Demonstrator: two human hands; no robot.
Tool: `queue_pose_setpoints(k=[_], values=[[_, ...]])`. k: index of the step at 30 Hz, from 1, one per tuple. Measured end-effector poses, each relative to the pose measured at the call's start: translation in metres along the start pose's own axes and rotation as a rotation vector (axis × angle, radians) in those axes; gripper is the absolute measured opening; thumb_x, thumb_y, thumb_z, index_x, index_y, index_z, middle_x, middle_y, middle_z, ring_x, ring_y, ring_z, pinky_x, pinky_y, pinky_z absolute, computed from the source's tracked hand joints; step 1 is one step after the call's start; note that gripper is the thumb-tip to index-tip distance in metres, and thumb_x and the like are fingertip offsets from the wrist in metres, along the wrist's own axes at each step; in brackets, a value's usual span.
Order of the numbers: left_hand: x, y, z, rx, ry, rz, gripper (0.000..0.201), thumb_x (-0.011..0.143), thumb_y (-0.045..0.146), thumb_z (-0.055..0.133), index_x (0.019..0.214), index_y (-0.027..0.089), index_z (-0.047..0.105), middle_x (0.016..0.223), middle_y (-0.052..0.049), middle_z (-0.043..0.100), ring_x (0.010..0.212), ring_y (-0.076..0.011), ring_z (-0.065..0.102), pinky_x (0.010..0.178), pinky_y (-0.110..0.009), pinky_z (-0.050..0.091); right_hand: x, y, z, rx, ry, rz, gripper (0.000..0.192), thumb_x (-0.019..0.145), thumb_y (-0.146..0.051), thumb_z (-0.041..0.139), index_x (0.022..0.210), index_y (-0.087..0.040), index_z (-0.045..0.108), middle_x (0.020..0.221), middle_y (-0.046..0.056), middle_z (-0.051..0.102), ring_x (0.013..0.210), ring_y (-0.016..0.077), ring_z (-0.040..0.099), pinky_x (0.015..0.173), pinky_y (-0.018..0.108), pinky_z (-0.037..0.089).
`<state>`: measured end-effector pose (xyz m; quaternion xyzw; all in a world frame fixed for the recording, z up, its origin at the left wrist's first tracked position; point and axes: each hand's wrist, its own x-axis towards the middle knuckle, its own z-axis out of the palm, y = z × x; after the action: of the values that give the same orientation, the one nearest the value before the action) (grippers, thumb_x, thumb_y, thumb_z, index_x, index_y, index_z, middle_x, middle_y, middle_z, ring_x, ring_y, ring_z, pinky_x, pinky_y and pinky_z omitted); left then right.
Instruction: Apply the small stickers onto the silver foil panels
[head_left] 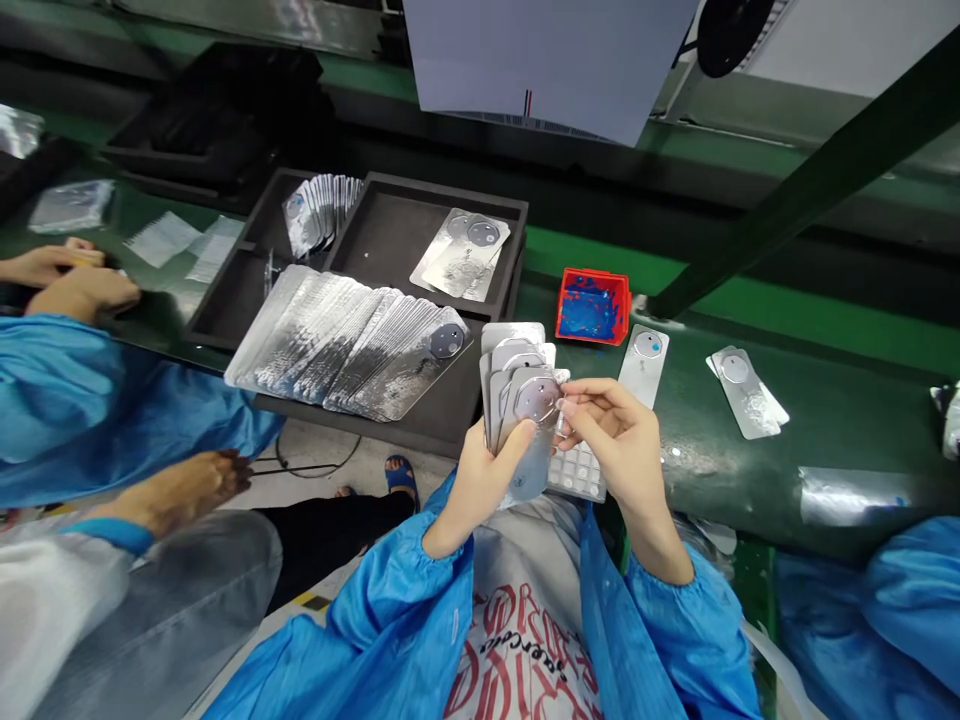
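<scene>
— Two hands, one fan of parts: what has hold of what?

— Left hand (480, 478) is closed around the lower end of a stack of silver back covers (517, 385), thumb pressed across the front one. Right hand (611, 435) is partly curled, fingertips pinching the edge of that front cover by its round camera ring. The stack sits above the lap, just short of the green tabletop (750, 470).

— How would those covers handle?

— Thin, light and stiff, I'd judge, and slick with that glossy film, so they could slide off one another. Edges are the place to grip; the faces would likely take fingerprints.

— And their look?

— Long, rounded rectangles, mirror-silver, each with a grey circular cutout near one end.

— Anything else nearby?

— A black tray (420, 400) holds a long overlapping row of covers (352, 345). A red bin (592, 306) stands beyond, a single cover (645, 362) beside it, and a white keypad-like piece (577, 472) lies under the right hand. A co-worker's sleeve (67, 390) fills the left.
</scene>
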<state>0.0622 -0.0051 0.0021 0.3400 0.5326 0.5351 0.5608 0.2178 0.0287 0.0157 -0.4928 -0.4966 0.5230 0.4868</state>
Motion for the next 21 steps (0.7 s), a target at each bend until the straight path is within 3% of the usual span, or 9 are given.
queue_pose_setpoints(k=[3,6,9,15,21], values=[[0.000,-0.001,0.002,0.012,0.018,0.003,0.027,0.085,0.042,0.083,0.093,0.016,0.082,0.084,-0.007,0.085,0.077,-0.0269,0.081,0.070,-0.033,0.065,0.000,0.003,0.003,-0.008,0.027,-0.004,0.021,0.084,-0.036,0.087,0.090,-0.021,0.075,0.088,0.003,0.077,0.069,0.0164,0.073,0.054,0.027,0.069],[0.001,-0.005,0.002,0.050,0.037,0.039,0.029,0.087,0.038,0.080,0.104,0.015,0.084,0.101,-0.010,0.088,0.097,-0.0294,0.084,0.087,-0.035,0.067,-0.002,0.004,0.005,-0.033,0.030,-0.017,0.019,0.084,-0.036,0.086,0.089,-0.021,0.073,0.092,0.004,0.078,0.078,0.0191,0.077,0.056,0.027,0.069],[0.001,-0.008,0.002,0.079,0.039,0.081,0.031,0.089,0.036,0.078,0.111,0.015,0.085,0.113,-0.012,0.088,0.111,-0.0311,0.083,0.100,-0.039,0.065,-0.004,0.001,0.006,-0.068,0.041,-0.012,0.018,0.085,-0.035,0.084,0.089,-0.021,0.074,0.092,0.004,0.080,0.077,0.0186,0.078,0.057,0.026,0.069],[0.001,-0.012,0.002,0.116,0.041,0.101,0.035,0.086,0.042,0.080,0.109,0.015,0.085,0.112,-0.013,0.088,0.110,-0.0329,0.083,0.099,-0.041,0.066,-0.005,-0.004,0.006,-0.106,0.093,0.005,0.016,0.084,-0.034,0.084,0.089,-0.021,0.077,0.091,0.004,0.082,0.060,0.0137,0.073,0.057,0.025,0.067],[0.001,-0.016,0.002,0.131,0.052,0.106,0.037,0.086,0.042,0.079,0.110,0.015,0.084,0.112,-0.014,0.088,0.108,-0.0327,0.084,0.097,-0.041,0.066,-0.006,-0.002,0.008,-0.109,0.095,-0.022,0.017,0.084,-0.037,0.084,0.088,-0.021,0.078,0.089,0.004,0.082,0.063,0.0151,0.074,0.058,0.027,0.067]])
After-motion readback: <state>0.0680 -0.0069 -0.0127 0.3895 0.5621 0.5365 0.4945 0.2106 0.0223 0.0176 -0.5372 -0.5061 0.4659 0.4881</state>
